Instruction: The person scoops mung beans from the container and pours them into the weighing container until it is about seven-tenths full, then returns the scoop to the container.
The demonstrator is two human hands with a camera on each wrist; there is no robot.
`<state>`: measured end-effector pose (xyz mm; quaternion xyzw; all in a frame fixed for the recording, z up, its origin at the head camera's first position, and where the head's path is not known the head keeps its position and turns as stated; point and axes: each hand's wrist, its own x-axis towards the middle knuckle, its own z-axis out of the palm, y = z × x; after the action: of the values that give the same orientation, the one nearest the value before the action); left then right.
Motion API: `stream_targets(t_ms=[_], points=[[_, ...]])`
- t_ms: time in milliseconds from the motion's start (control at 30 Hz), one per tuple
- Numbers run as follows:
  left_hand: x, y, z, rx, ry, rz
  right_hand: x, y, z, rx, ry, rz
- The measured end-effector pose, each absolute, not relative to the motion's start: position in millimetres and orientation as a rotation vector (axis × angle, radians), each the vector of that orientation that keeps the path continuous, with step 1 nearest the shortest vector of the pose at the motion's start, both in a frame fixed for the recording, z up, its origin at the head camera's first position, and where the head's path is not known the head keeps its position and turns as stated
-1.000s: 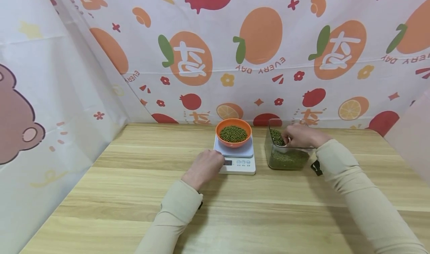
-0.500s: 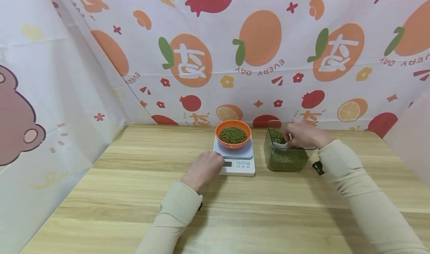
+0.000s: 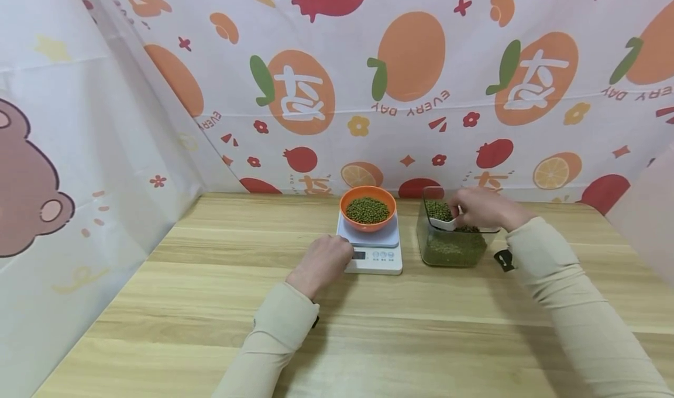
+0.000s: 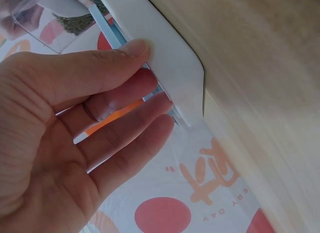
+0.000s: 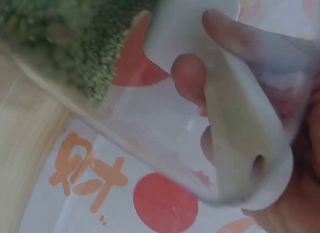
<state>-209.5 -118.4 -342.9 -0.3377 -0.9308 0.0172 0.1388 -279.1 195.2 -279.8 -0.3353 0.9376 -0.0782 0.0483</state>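
My right hand [image 3: 479, 208] grips a white scoop [image 3: 442, 224] inside a clear square container [image 3: 454, 251] of green mung beans [image 3: 438, 210]. In the right wrist view the scoop's grooved handle [image 5: 235, 108] lies between thumb and fingers, seen through the clear wall. My left hand [image 3: 323, 260] holds the front left corner of a white kitchen scale [image 3: 387, 267]. In the left wrist view its thumb [image 4: 135, 47] is on the scale's side and its fingertips are at the edge. An orange bowl [image 3: 344, 213] with mung beans stands on the scale's platform.
The wooden table [image 3: 210, 304] ends at a white printed curtain [image 3: 337, 82] close behind the bowl and container. Another printed curtain [image 3: 116, 152] hangs along the left side. The container stands just right of the scale.
My right hand has shifted slightly right within the container, and more of the white scoop shows over the beans. The left hand stays at the scale.
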Motion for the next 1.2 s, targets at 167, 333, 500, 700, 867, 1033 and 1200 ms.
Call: stream_targets(t_ms=[167,333,500,700,867,1033,1200], points=[[-209.2,-116.7,-343.0,-0.988,-2.678,0.053,-276.1,200.6,-278.0,-1.055,2.876,-0.300],[-209.4,-115.9,-345.9,-0.992,-2.678,0.061,-270.4,204.3,-281.4,-1.071,2.930,-0.316],[-208.9,-116.0,-346.9,-0.979,-2.695,0.071,-266.9,208.5,-283.8,-1.100,2.980,-0.355],[-208.5,-117.6,-344.9,-0.967,-2.681,0.063,-263.7,212.5,-283.9,-1.136,3.039,-0.394],[-208.5,-117.4,-345.2,-0.965,-2.686,0.057,-258.6,217.5,-285.4,-1.128,3.075,-0.407],[-209.1,-117.4,-346.0,-0.959,-2.694,0.055,-253.5,222.4,-288.5,-1.116,3.102,-0.493],[-209.4,-117.8,-345.5,-0.968,-2.690,0.062,-247.5,225.7,-291.0,-1.102,3.120,-0.600]])
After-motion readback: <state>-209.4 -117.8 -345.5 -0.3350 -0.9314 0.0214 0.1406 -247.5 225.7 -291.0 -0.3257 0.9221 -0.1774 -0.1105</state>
